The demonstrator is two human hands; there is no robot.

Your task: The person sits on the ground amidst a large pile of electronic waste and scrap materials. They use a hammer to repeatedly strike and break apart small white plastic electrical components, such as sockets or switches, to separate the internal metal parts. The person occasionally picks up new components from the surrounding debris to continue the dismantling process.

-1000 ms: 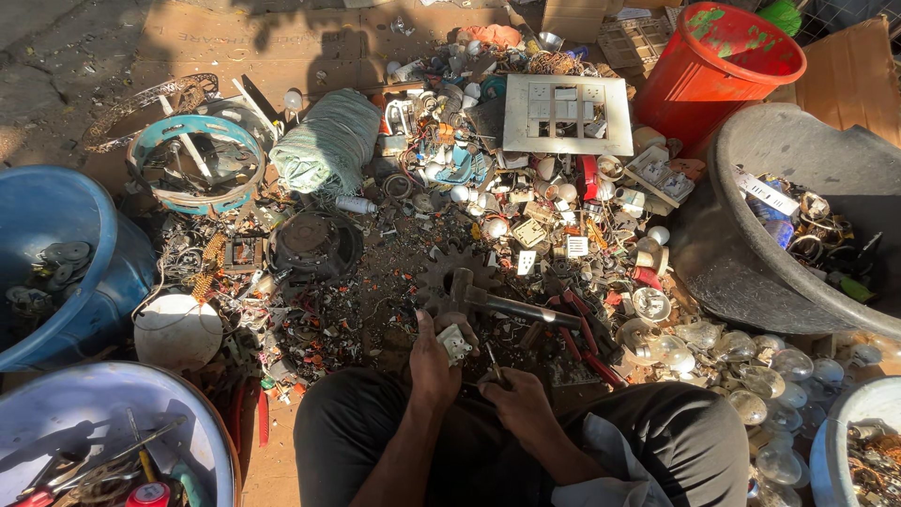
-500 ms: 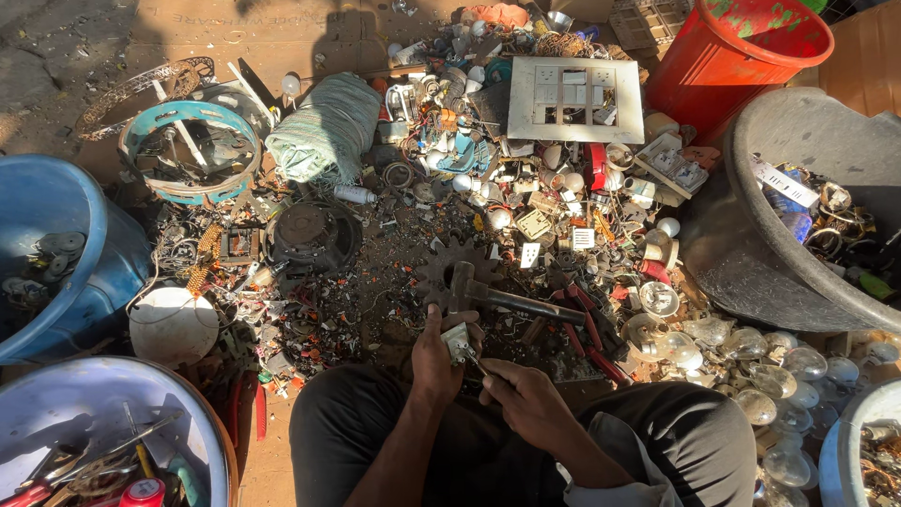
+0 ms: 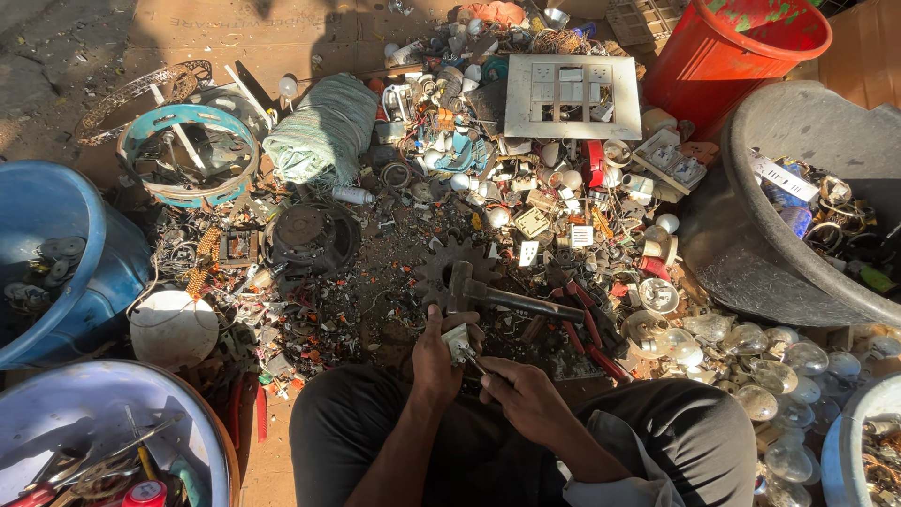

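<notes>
Head view: the left hand (image 3: 434, 361) is closed around a small white fitting (image 3: 458, 342), held just above the lap; the right hand (image 3: 527, 399) grips a thin tool (image 3: 474, 361) whose tip touches that fitting. Just beyond both hands lies one hammer (image 3: 497, 296) across a toothed gear (image 3: 449, 266), hemmed by scrap. One red bucket (image 3: 727, 47) and one grey tub (image 3: 751, 253) stand far right; two blue tubs (image 3: 94, 272) left. Little bare ground.

The left hand (image 3: 436, 361) covers most of the small pale part (image 3: 458, 343); the thin tool (image 3: 474, 361) in the right hand (image 3: 530, 404) is too small to identify.
</notes>
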